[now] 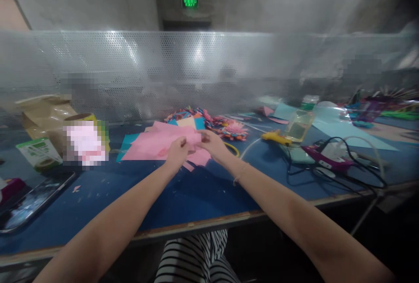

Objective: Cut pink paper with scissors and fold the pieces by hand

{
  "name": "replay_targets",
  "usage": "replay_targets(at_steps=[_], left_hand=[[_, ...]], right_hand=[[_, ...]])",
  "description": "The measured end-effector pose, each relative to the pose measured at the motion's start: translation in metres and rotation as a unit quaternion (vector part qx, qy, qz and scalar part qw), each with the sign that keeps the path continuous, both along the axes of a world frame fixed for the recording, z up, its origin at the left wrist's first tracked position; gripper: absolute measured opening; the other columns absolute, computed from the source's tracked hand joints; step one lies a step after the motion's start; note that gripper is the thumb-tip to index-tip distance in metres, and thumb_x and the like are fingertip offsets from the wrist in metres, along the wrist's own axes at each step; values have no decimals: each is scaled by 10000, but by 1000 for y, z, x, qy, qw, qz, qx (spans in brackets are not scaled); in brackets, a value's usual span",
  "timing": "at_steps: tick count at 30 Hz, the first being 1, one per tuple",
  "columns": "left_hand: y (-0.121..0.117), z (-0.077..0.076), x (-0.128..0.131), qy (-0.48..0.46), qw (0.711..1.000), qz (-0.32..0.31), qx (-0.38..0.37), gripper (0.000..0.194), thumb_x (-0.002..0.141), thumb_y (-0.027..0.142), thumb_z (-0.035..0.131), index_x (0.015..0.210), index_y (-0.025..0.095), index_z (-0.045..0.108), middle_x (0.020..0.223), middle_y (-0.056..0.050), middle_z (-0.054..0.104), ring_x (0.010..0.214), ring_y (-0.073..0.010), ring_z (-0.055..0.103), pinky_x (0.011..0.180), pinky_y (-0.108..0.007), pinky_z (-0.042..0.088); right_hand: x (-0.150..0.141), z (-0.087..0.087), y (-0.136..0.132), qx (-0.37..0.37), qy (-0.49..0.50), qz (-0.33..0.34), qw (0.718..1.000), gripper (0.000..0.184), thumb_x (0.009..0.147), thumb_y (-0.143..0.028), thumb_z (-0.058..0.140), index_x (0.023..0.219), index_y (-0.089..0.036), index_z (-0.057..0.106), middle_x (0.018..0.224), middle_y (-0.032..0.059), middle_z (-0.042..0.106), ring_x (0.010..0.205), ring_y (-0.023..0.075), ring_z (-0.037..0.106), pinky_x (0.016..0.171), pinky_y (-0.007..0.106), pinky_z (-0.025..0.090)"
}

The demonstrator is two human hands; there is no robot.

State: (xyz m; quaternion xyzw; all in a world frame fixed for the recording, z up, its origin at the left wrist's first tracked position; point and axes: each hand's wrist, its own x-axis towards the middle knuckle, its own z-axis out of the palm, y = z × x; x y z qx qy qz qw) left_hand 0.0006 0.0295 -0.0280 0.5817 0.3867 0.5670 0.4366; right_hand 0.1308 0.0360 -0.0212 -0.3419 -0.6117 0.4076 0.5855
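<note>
Between my two hands is a small piece of pink paper (194, 138), curled or folded; its exact shape is blurred. My left hand (177, 151) is closed on its left side, thumb on top. On the right side my right hand (212, 144) pinches it with bent fingers. Both hands are just above a loose stack of pink paper sheets (149, 144), with blue sheets (126, 147) showing underneath at the left. A narrow pink strip (187, 166) lies at the near edge of the stack.
Behind the stack sit colourful paper flowers (231, 128). Rightward are a yellow glue gun (276, 137), a purple tissue box (332, 158), tangled cables and light blue paper (353, 130). At left lie a phone (36, 204), a green-white box (39, 154) and tape rolls. A perforated metal screen (137, 69) stands behind.
</note>
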Motion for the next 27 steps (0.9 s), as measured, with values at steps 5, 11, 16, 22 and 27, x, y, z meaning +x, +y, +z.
replay_targets(at_steps=[5,11,16,22,27], left_hand=[[-1,1,-1,-69,996,-28,-40,100,559,103,491,639,137,541,633,14,540,603,-86,537,653,-303,496],[-5,4,-2,-105,993,-43,-34,123,536,89,496,637,136,547,684,6,549,607,-77,541,672,-297,486],[-4,6,-2,-71,997,5,-32,161,558,119,521,712,159,544,694,7,542,637,-92,525,605,-268,476],[2,6,-2,-168,985,21,-43,91,626,167,504,705,153,547,782,-13,556,666,-72,514,603,-201,437],[-5,11,0,-251,956,-77,-132,156,581,173,616,705,129,533,652,1,541,577,-61,519,622,-211,447]], right_hand=[[1,-6,7,-29,16,20,999,270,505,-121,566,774,-145,553,709,-5,572,667,92,526,656,246,422],[4,-3,7,-27,-15,-3,1000,134,531,-150,543,662,-138,562,629,-20,546,579,78,492,604,234,408],[6,7,-2,48,-146,-86,984,115,579,-191,553,680,-153,591,640,-5,566,565,96,483,596,254,406],[9,4,-2,147,-132,-133,971,158,626,-127,471,710,-173,596,824,34,581,691,132,554,637,274,457],[11,3,0,278,-167,-142,935,267,598,-21,425,690,-183,616,804,36,601,838,140,541,804,307,422]])
